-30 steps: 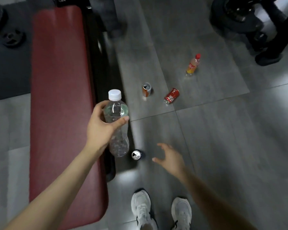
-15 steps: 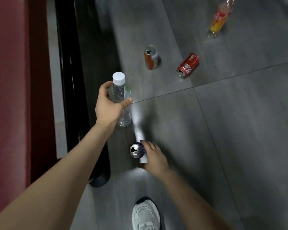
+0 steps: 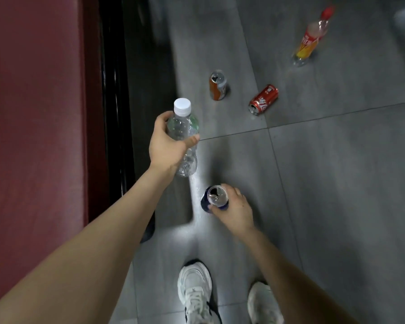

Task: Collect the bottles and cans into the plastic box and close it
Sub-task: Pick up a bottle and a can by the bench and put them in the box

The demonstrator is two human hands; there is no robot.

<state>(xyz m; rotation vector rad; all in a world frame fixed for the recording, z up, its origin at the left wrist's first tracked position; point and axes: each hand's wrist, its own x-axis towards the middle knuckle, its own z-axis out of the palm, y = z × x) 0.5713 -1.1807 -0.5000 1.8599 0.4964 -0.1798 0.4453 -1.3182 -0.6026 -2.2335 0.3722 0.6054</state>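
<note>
My left hand (image 3: 166, 146) grips a clear plastic bottle (image 3: 185, 127) with a white cap, held upright above the floor. My right hand (image 3: 234, 209) is closed around a dark blue can (image 3: 214, 198) with its open top facing up, low over the grey tiles. Farther off, an orange can (image 3: 217, 85) stands upright and a red can (image 3: 263, 99) lies on its side. A bottle with a red cap and orange-yellow label (image 3: 310, 38) stands at the far right. The plastic box is not in view.
A red padded bench (image 3: 38, 113) with a black frame (image 3: 114, 94) runs along the left side. My two white shoes (image 3: 194, 291) stand on the grey floor tiles at the bottom.
My right hand reached down to the blue can and closed on it. The view dropped closer to the floor. The left hand kept hold of the clear bottle.
</note>
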